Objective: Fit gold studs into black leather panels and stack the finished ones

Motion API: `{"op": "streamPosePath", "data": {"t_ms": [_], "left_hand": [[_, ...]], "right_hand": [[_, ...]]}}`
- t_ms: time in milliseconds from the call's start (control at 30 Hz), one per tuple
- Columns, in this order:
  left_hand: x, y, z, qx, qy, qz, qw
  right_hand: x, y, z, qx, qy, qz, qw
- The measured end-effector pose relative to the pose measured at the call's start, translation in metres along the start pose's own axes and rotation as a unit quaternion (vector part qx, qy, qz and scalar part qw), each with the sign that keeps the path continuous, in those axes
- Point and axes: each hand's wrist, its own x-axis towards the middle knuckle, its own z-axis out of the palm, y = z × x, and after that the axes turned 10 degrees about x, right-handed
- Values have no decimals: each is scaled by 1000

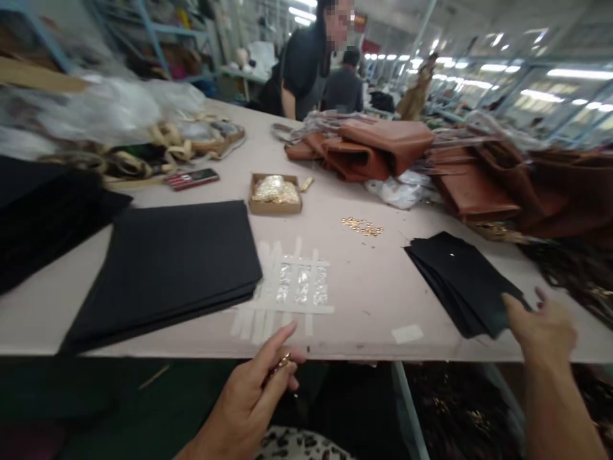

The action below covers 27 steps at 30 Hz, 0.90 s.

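From here I see the left hand [253, 396] near the table's [364, 294] front edge, small gold-coloured metal pieces [285, 360] between its thumb and fingers. The right hand [546, 326] is at the near corner of a fanned stack of black sheets [460, 281]; I can't tell whether it grips one. Loose gold pieces [363, 226] lie scattered beyond, with an open cardboard box [275, 193] of bagged pieces to their left. Strips of white tape [306, 309] cross the tabletop beside a larger black stack [177, 262]. Brown leather bags [383, 144] are heaped at the far right, and a person [304, 64] leans at the far side.
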Motion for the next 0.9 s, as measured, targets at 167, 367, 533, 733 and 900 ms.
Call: {"op": "streamPosePath", "data": {"t_ms": [167,367,533,733,900], "left_hand": [[4,0,-9,31,46,28,998],[0,-2,-19,2,28,22,999],[-8,-7,-35,-1,-9,22,1000],[-23,-14,-52,-47,-8,18,999],[-31,-24,-58,-299,60,-94,948]], "right_hand": [[-94,-76,46,137,-275,-109,945],[-212,-175,83,251,-549,-369,707],[-232,-201,102,233,-623,-444,600],[-244,-215,118,198,-700,-389,566],[-244,-233,157,234,-679,-279,637]]}}
